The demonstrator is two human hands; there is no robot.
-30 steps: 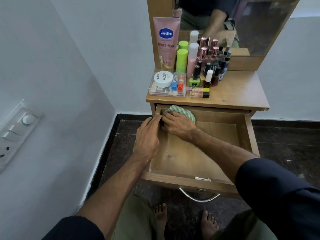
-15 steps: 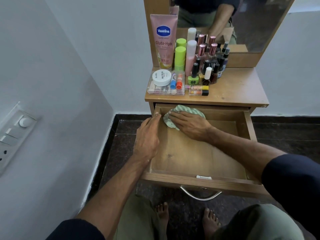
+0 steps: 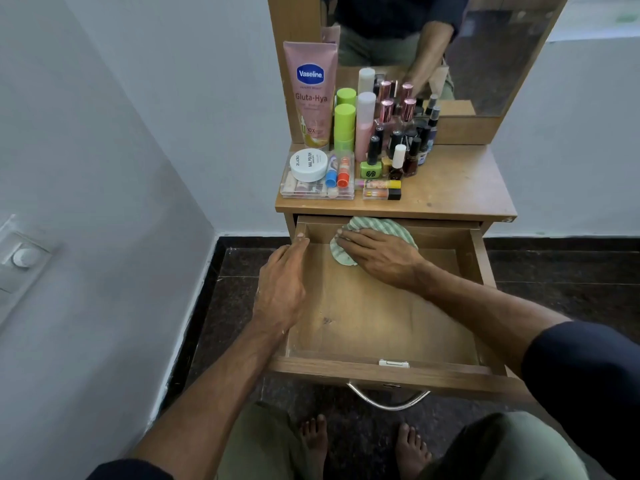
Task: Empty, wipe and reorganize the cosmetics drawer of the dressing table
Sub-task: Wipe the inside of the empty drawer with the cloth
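The striped green cloth (image 3: 377, 230) has shifted from the drawer's back-left corner, where it sat bunched a second ago, out toward the middle of the back edge and now lies flatter; the right hand (image 3: 379, 258) rides with it. So the wipe has left the corner and looks to be starting across the back strip, with most of the drawer (image 3: 381, 323) floor in front likely not yet covered. Emptying is done: the drawer holds only the cloth, and the cosmetics stand on the worktop (image 3: 460, 188) above, among them the Vaseline tube (image 3: 310, 95), the white jar (image 3: 308, 164) on a clear box and the nail polish bottles (image 3: 401, 157). The reorganize step is not yet begun. Right hand: palm down, fingers straight and pointing left, pressing the cloth flat on the drawer floor, not clenched round it. Left hand (image 3: 282, 282): unmoved, relaxed, fingers extended along the left drawer wall, fingertips (image 3: 300, 241) near the back-left corner, grasping nothing, seemingly steadying the drawer. Small dark mark (image 3: 327, 320) on the floor mid-left, unwiped.
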